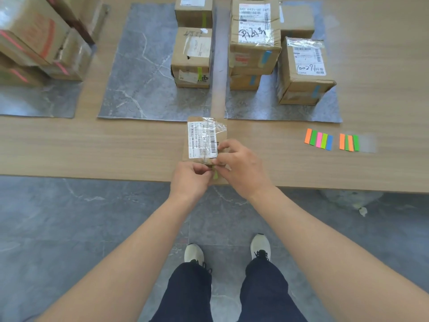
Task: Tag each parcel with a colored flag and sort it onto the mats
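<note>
A small brown parcel (204, 138) with a white barcode label lies at the table's front edge. A green flag (215, 175) hangs over its near side. My left hand (189, 180) pinches the flag's top from the left. My right hand (241, 166) pinches the flag and rests on the parcel's near right corner. Three grey mats lie behind: the left mat (41, 101) holds parcels with pink flags, the middle mat (139, 77) holds parcels with green flags, the right mat (329, 110) holds parcels with blue flags.
Two strips of coloured flags (318, 139) (349, 142) lie on the wooden table (92, 145) at the right front. The middle mat's left half is bare. Below the table edge are the grey tiled floor and my shoes.
</note>
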The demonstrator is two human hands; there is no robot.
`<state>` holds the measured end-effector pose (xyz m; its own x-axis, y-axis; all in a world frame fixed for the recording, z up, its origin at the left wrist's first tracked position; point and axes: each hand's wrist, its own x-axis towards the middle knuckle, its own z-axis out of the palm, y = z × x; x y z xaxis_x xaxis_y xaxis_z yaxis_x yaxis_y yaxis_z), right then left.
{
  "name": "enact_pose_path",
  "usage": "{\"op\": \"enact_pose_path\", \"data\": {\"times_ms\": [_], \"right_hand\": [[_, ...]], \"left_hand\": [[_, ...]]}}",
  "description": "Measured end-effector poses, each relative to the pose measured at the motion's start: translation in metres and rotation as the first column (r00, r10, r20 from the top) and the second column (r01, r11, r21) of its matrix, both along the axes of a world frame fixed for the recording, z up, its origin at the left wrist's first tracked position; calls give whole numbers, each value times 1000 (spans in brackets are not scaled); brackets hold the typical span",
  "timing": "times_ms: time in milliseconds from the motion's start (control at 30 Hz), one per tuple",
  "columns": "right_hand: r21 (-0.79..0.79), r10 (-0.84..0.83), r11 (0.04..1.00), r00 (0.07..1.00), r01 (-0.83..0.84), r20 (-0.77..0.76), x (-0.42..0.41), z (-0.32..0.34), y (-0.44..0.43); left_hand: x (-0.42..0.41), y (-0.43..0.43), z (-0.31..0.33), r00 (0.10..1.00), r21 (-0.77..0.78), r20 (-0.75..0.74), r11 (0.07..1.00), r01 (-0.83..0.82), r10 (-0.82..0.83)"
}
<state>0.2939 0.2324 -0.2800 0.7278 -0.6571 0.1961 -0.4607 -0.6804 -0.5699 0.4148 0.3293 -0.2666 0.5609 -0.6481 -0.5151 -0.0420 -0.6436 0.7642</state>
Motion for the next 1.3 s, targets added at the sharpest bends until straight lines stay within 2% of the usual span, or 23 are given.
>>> {"op": "enact_pose_path", "data": {"times_ms": [267, 467, 600, 700, 767, 833, 867, 967, 1033, 1300], "right_hand": [[-110, -21, 994, 1000, 23, 12, 7, -5, 1], [-204, -44, 978, 999, 49, 30, 15, -14, 8], [-262, -106, 959, 994, 110, 27, 19, -19, 14], [-135, -107, 985, 994, 110, 31, 14, -15, 15], [78, -214, 976, 969, 205, 126, 11, -5, 18], [340, -398, 882, 902, 326, 168, 13, 8, 18], [464, -451, 816, 882, 346, 136, 15, 15, 17], [756, -473, 590, 880, 282, 41, 21, 28, 17], [784, -485, 553, 874, 283, 27, 26, 34, 19], [727, -505, 625, 857, 283, 100, 49, 92, 31]], "left_hand": [[6, 7, -1, 999, 73, 33, 997, 4, -6], [42, 28, -9, 989, 129, 51, 981, -142, 137], [52, 25, 10, 967, 46, 77, 968, -248, 244], [52, 15, 22, 970, -31, 21, 969, -243, 244], [47, 7, 33, 972, -66, -51, 970, -233, 230], [42, 2, 44, 967, -83, -125, 969, -234, 222], [41, 0, 47, 962, -89, -154, 967, -239, 223], [40, -4, 54, 957, -101, -214, 970, -223, 197], [39, -5, 60, 966, -124, -211, 976, -180, 151], [61, -5, 120, 967, -232, -209, 953, -195, 147]]}}
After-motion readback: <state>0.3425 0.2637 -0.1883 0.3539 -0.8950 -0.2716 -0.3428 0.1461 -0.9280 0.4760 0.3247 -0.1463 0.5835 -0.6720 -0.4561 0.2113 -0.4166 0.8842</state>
